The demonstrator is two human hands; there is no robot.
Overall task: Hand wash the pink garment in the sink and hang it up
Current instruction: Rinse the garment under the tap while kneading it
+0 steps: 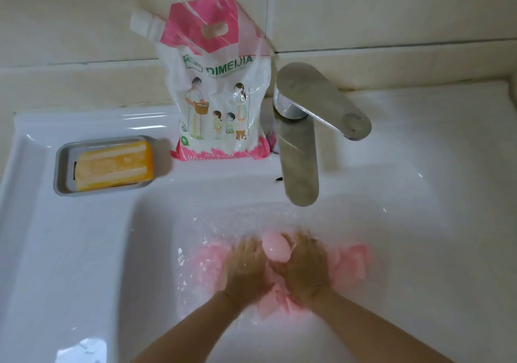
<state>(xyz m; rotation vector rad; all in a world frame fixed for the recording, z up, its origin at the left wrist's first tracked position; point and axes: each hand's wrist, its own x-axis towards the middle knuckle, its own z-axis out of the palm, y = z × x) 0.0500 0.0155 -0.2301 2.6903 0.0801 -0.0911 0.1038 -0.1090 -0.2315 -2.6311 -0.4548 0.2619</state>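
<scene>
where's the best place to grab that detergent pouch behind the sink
Probably by the cut-out handle in the pink top of the detergent pouch. It stands upright against the wall, so come from the front and above; the faucet crowds its right side and the soft body would likely buckle.

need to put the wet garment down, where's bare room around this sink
Bare: the sink ledge right of the faucet, up to the wall, and the left ledge in front of the soap dish. Crowded: the back ledge from soap dish to detergent pouch to faucet; the basin holds the pink garment, with left hand and right hand on it.
</scene>
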